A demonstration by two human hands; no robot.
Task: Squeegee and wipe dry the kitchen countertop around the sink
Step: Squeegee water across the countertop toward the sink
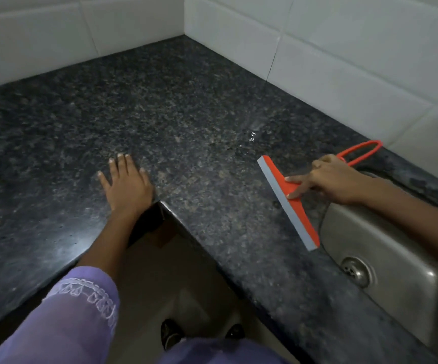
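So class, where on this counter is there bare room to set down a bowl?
The dark speckled granite countertop is bare from the left hand back to the white tiled walls. It is crowded by the steel sink, around the orange squeegee.

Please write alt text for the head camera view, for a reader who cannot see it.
A right hand presses an orange squeegee onto a dark granite countertop beside a steel sink. The left hand rests flat on the counter's inner corner; a small water patch glistens near the white wall tiles.
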